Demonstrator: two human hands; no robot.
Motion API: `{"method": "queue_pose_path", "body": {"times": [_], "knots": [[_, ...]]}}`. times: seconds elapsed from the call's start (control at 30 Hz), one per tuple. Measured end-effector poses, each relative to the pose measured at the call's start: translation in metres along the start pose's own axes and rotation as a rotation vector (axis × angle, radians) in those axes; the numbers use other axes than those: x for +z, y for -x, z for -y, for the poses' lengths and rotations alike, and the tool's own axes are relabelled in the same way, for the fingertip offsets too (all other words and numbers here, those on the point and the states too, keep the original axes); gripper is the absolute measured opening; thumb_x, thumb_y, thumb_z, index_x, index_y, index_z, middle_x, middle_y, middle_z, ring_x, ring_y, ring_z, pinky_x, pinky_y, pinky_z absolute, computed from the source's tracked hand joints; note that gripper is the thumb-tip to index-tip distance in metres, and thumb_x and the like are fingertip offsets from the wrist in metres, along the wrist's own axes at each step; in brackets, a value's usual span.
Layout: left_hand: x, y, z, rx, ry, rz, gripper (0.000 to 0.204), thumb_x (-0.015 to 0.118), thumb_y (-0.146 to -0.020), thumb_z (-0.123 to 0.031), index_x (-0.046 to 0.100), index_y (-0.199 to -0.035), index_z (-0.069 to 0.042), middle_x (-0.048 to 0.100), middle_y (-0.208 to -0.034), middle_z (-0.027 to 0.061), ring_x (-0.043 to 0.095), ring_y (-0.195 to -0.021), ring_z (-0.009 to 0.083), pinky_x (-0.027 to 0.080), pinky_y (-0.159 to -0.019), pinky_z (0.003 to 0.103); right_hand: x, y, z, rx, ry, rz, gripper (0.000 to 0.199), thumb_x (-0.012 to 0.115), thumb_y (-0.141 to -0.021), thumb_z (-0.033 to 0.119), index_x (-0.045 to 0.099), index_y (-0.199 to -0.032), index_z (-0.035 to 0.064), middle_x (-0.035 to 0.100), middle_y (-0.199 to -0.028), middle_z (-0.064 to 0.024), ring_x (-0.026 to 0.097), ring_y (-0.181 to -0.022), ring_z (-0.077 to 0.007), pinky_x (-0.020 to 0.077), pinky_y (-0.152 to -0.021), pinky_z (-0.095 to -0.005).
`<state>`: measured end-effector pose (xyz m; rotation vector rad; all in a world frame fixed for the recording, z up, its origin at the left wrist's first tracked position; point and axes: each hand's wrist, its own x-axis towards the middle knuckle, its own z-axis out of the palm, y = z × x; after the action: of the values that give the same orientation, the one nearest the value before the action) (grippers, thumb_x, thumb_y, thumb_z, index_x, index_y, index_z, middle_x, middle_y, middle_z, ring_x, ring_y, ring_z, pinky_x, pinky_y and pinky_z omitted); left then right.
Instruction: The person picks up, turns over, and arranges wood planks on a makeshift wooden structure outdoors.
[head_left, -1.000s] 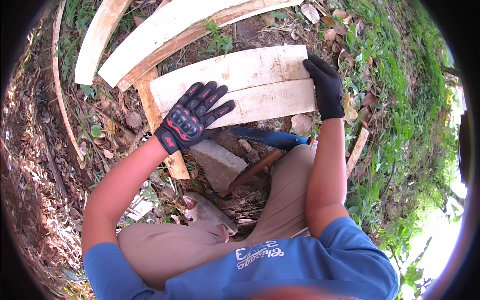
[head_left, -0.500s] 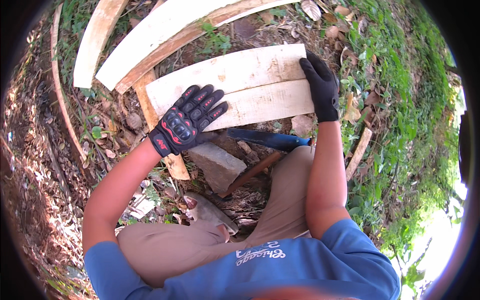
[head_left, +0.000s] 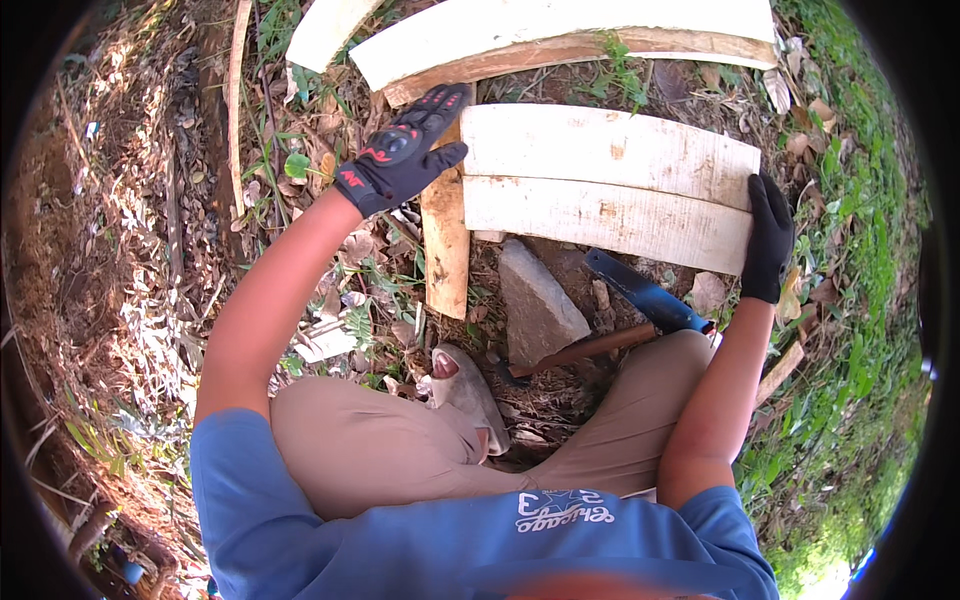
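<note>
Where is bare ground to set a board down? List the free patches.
Leaf-strewn ground left of the left hand is free. So is the grass right of the right hand. Crowded between the planks and the knees: stone, blue-bladed tool.

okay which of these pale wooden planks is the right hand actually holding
The lower pale flat plank of the two lying side by side. The black-gloved right hand grips its right end; the upper plank ends just above that hand, and the long planks lie farther away.
</note>
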<state>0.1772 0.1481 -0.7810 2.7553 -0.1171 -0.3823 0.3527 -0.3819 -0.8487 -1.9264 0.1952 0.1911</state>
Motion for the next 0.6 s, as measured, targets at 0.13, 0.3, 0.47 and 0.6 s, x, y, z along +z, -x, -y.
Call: {"method": "queue_pose_path", "body": {"times": [0.13,0.3,0.47,0.6], "knots": [[-0.007,-0.002,-0.005,-0.091,0.112,0.124,0.09,0.065,-0.115,-0.059,0.031,-0.184,-0.013,0.034,-0.187,0.0246,0.034,-0.173,0.0425,0.031,-0.14,0.054,0.0,-0.004,-0.007,0.001,-0.023,0.004,0.044,0.082,-0.108,0.022,0.079,-0.145,-0.0017,0.079,-0.145,-0.0116,0.07,-0.132,-0.0186,0.049,-0.12,-0.0355],[0.002,-0.002,-0.011,-0.179,0.248,0.137,0.1,0.071,-0.109,-0.067,0.026,-0.185,-0.021,0.035,-0.187,0.0228,0.035,-0.172,0.0433,0.035,-0.138,0.055,0.002,-0.002,-0.009,0.005,-0.059,-0.029,0.044,0.084,-0.106,0.023,0.08,-0.143,-0.0008,0.08,-0.14,-0.0107,0.071,-0.128,-0.0195,0.0512,-0.117,-0.0366],[0.009,0.0,-0.006,-0.2,0.239,0.132,0.101,0.07,-0.109,-0.069,0.029,-0.184,-0.016,0.036,-0.186,0.0264,0.039,-0.17,0.0465,0.038,-0.136,0.054,0.0,0.001,0.0,-0.042,-0.068,-0.059,0.041,0.085,-0.104,0.021,0.082,-0.139,0.0001,0.083,-0.133,-0.0091,0.073,-0.122,-0.0181,0.0532,-0.113,-0.0359],[0.005,-0.004,-0.005,-0.194,0.228,0.137,0.102,0.069,-0.108,-0.071,0.029,-0.184,-0.015,0.038,-0.184,0.028,0.042,-0.167,0.0493,0.04,-0.135,0.055,-0.002,0.004,0.011,-0.034,-0.086,-0.036,0.038,0.084,-0.105,0.021,0.084,-0.137,0.0008,0.084,-0.135,-0.0113,0.074,-0.123,-0.018,0.0541,-0.113,-0.0361]]}}
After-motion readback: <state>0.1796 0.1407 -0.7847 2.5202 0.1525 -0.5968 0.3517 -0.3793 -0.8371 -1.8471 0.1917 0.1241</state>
